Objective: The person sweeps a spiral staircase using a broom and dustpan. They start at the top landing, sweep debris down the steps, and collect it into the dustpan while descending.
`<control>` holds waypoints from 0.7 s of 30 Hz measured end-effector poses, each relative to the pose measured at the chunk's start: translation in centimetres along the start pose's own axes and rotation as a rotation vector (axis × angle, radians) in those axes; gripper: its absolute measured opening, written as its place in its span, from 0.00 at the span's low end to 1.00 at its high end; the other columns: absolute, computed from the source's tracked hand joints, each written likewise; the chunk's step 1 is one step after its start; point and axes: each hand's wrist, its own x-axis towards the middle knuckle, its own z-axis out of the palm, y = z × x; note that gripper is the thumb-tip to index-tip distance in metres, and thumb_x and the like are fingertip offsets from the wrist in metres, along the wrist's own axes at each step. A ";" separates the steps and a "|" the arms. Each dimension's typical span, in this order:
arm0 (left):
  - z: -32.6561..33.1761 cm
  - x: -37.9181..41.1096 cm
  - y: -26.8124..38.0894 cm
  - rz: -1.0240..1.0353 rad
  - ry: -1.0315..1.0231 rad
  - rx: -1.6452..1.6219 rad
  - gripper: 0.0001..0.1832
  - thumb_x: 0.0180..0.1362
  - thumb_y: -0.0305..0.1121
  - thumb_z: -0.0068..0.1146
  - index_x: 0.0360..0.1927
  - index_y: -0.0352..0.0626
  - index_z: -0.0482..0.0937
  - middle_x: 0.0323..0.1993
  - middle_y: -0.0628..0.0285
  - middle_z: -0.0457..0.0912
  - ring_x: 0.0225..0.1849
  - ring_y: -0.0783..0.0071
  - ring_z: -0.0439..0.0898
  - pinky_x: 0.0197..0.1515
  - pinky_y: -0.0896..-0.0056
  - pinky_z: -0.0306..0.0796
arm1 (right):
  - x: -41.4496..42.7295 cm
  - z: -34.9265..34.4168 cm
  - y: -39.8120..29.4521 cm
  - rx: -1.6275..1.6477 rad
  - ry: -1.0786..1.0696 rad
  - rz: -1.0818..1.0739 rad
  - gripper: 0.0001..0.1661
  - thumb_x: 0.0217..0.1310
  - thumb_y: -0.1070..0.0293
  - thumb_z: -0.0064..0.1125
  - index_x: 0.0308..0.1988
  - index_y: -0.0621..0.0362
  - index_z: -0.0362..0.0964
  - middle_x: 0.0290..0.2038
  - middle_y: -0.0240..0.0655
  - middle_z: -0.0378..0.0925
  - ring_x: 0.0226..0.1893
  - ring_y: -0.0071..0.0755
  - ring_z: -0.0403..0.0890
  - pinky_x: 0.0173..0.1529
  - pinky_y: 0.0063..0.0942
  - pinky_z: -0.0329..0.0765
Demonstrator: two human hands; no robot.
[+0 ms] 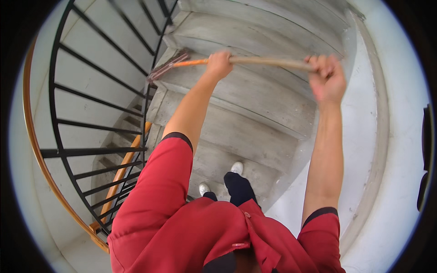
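Both my hands grip the pale wooden handle (266, 61) of a long-handled broom or mop, held across the stairs. My left hand (220, 65) closes around it near the orange lower section (191, 62). Farther right, my right hand (326, 75) is wrapped around the other end, slightly blurred. The reddish-brown head (167, 68) lies at the left end of a concrete step (235, 85), close beside the railing's foot. Blur hides whether it is bristles or a mop.
A black metal railing (99, 152) with a wooden handrail (30, 123) runs along the left. Through its bars, a lower flight (116, 140) shows. At right is a white wall (403, 143) with a sloping ledge (379, 112). My white shoes (237, 168) stand on lower steps.
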 end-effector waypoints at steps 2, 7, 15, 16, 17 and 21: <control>3.3 0.0 1.3 0.044 -0.137 0.005 0.05 0.49 0.33 0.60 0.24 0.43 0.79 0.25 0.52 0.79 0.32 0.48 0.78 0.35 0.52 0.70 | -2.7 -3.5 -0.4 -0.005 -0.053 0.051 0.20 0.62 0.71 0.40 0.17 0.51 0.48 0.15 0.29 0.54 0.24 0.31 0.58 0.41 0.37 0.62; 7.0 -6.3 13.6 0.265 -0.481 -0.118 0.14 0.38 0.29 0.62 0.34 0.50 0.84 0.26 0.58 0.80 0.31 0.55 0.79 0.36 0.54 0.70 | -14.2 -8.1 -10.0 -0.199 0.137 -0.045 0.20 0.62 0.67 0.41 0.17 0.51 0.48 0.15 0.30 0.52 0.21 0.30 0.56 0.40 0.37 0.62; 4.0 -8.8 38.1 0.538 -0.755 -0.613 0.09 0.51 0.37 0.59 0.20 0.46 0.79 0.20 0.56 0.79 0.30 0.54 0.78 0.36 0.52 0.67 | -23.6 0.8 -30.4 -0.613 0.556 -0.205 0.21 0.67 0.63 0.39 0.19 0.46 0.47 0.13 0.22 0.51 0.17 0.22 0.56 0.39 0.31 0.61; 3.1 -8.8 39.6 0.563 -0.728 -0.690 0.10 0.52 0.37 0.58 0.19 0.46 0.79 0.20 0.55 0.79 0.30 0.54 0.78 0.36 0.52 0.67 | -23.2 2.7 -31.2 -0.678 0.482 -0.245 0.21 0.67 0.63 0.40 0.19 0.46 0.48 0.13 0.21 0.50 0.16 0.20 0.55 0.37 0.29 0.60; 2.5 -8.4 40.7 0.586 -0.718 -0.720 0.11 0.52 0.36 0.58 0.18 0.45 0.78 0.20 0.55 0.78 0.29 0.52 0.77 0.35 0.51 0.67 | -22.6 4.1 -31.4 -0.671 0.372 -0.294 0.21 0.67 0.62 0.40 0.19 0.46 0.48 0.13 0.21 0.50 0.16 0.20 0.55 0.36 0.28 0.60; 4.8 -6.0 42.3 0.650 -0.430 -0.985 0.14 0.56 0.36 0.56 0.17 0.41 0.76 0.20 0.52 0.76 0.28 0.49 0.76 0.33 0.50 0.66 | -19.4 4.2 -28.5 -0.692 0.404 -0.527 0.22 0.66 0.61 0.42 0.18 0.46 0.48 0.11 0.21 0.48 0.15 0.21 0.53 0.34 0.28 0.59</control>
